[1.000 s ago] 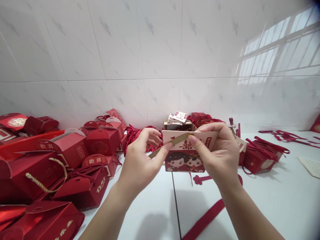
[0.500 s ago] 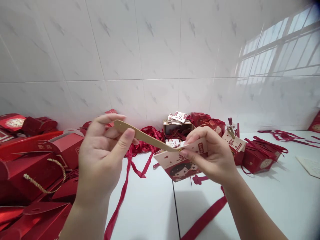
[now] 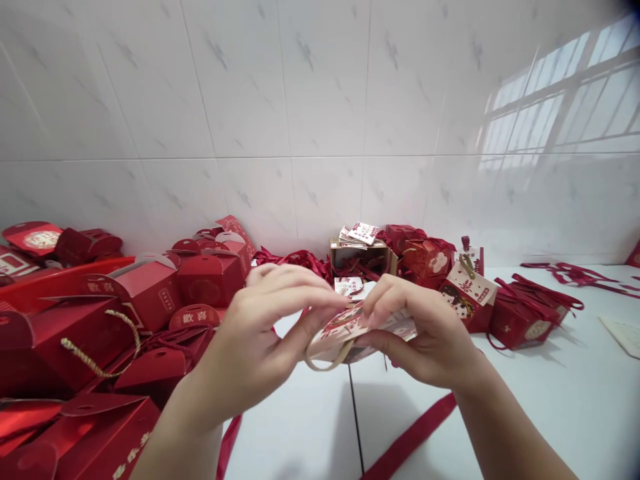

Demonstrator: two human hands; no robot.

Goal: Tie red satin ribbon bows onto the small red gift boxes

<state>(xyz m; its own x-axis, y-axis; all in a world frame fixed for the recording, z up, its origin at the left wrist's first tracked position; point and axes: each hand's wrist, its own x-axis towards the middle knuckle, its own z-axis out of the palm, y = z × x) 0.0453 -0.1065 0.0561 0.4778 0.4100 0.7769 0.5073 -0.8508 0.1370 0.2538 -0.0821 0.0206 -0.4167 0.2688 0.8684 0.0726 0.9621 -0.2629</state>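
Observation:
Between my hands, above the white table, is a small cream and red gift box (image 3: 343,325) with printed pictures. A gold strap (image 3: 325,367) loops below its near side. My left hand (image 3: 260,333) pinches the box's left edge between thumb and fingers. On the other side, my right hand (image 3: 423,330) grips it, thumb beneath and fingers curled over the top. Part of the box is hidden behind the fingers. A similar box (image 3: 473,293) with a gold strap handle stands behind my right hand.
Red gift boxes (image 3: 137,293) are heaped on the left, one with a rope handle (image 3: 93,360). Cards (image 3: 363,233) lie on an open box near the tiled wall. Ribbon-tied dark red boxes (image 3: 523,317) stand at right. A wide red ribbon (image 3: 413,437) crosses the table (image 3: 300,427).
My left hand has moved right and down to the box. The gold strap, earlier stretched out to the left, is now bent into a loop. The box has tilted.

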